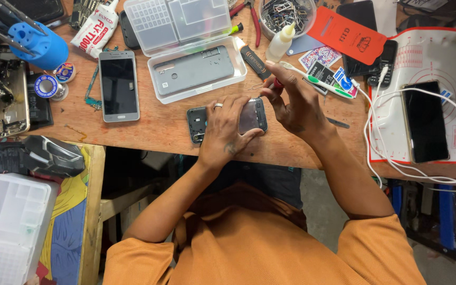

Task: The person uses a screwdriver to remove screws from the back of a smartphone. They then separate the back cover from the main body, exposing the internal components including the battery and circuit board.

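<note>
- A cluttered wooden surface [164,129] fills the upper part of the view, seen from above; the person in an orange shirt sits at its near edge.
- The left hand [222,132] lies flat over an opened dark phone [249,117] near the middle of the surface, its fingers [227,108] spread a little and pressed down on the phone's back, a ring on one of them.
- The right hand [294,105] sits at about 3 o'clock of the phone, touching its right end; its fingers are pinched together on a small red-tipped tool [276,83] held at the phone's upper right corner.
- At 12 o'clock of the phone an open clear plastic case [186,45] holds a grey phone back cover [192,70].
- At 9 o'clock, well apart from the hands, a silver phone [119,85] lies face up with a dark screen.
- A white toothbrush with a green handle end [317,82] lies at 1 o'clock of the right hand, just beside it.
- A small white glue bottle [280,43] stands at 12 o'clock of the right hand, near a round bowl of metal parts [286,13].
- At 3 o'clock, far right, a black phone [424,121] rests on a white and red mat [449,53], with white cables [376,137] looping around it.
- A blue tool holder [40,46] stands at 10 o'clock, far left.
</note>
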